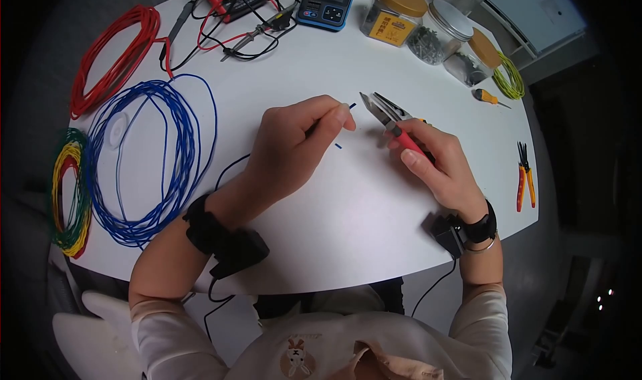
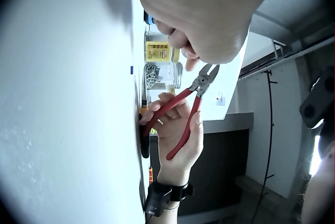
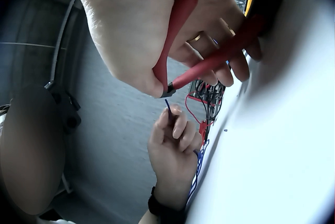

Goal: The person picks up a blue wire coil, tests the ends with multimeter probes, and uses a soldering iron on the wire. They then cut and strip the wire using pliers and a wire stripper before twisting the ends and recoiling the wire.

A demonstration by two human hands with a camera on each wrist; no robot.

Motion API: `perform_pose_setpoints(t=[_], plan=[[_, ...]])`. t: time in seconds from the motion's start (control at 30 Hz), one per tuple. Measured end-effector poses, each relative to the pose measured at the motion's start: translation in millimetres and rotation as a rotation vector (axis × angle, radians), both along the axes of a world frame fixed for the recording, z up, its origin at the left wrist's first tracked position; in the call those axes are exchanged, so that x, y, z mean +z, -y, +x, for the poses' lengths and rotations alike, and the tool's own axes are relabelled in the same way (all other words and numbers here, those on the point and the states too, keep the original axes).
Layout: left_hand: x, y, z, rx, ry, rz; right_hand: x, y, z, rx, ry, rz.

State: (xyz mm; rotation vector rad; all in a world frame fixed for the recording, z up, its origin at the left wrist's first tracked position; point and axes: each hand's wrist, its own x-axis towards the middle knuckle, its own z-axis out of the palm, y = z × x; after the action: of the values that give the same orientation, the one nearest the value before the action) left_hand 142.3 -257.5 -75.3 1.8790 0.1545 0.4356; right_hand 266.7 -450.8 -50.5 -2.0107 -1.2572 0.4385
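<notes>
My left hand (image 1: 291, 139) pinches a blue wire (image 1: 352, 106) between thumb and forefinger, its short end sticking out past the fingertips. From behind that hand the wire runs toward the large blue coil (image 1: 190, 173) on the left. In my right hand (image 1: 445, 163) is a pair of red-handled diagonal cutters (image 2: 201, 84). Their jaws stand apart in the left wrist view, and the handles are spread. The cutter tips are a short way right of the wire end. A small cut bit of blue wire (image 1: 338, 146) lies on the table below the left fingertips.
Another pair of pliers (image 1: 391, 104) lies just beyond the right hand, partly hidden. Red wire (image 1: 110, 66) and multicoloured wire (image 1: 69, 193) coils lie left. A blue-framed meter (image 1: 326, 4) and jars (image 1: 431, 36) stand at the back. A screwdriver (image 1: 486, 97) and wire strippers (image 1: 525, 179) lie right.
</notes>
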Motion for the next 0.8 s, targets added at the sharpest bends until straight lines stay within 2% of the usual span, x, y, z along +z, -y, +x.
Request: perform_pose_setpoints(t=[0.13,0.33,0.8], plan=[[0.7,-5.9,-0.7,-0.009,0.033,-0.032,1.0,-0.6,-0.2,0.020,-0.004,-0.023],[-5.7,-3.2,3.2,0.019,0.103,0.057,1.1,0.3,0.1,-0.008,-0.012,-0.041],[-3.6,-1.5,1.0,0.014,0.081,0.034,3.4,-0.5,-1.8,-0.025,-0.029,-0.061]])
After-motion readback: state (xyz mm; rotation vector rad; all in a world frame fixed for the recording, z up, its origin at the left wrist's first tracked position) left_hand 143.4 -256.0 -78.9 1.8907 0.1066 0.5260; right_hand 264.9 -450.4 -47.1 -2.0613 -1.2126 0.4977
